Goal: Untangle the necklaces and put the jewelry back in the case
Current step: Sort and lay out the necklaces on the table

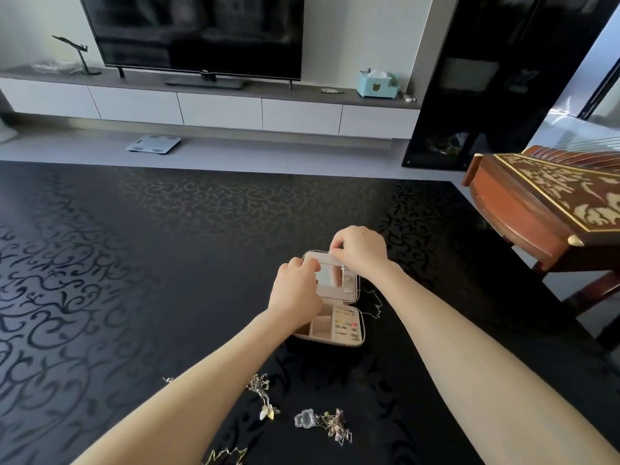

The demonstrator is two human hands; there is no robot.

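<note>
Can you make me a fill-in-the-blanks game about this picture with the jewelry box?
1. The jewelry case is ____, not zipped shut.
2. The left hand and the right hand are both up at the case's ____.
3. The tangled necklaces lie on the black ____.
4. The tissue box by the television is light ____.
Missing words: open; lid; table; blue.
</note>
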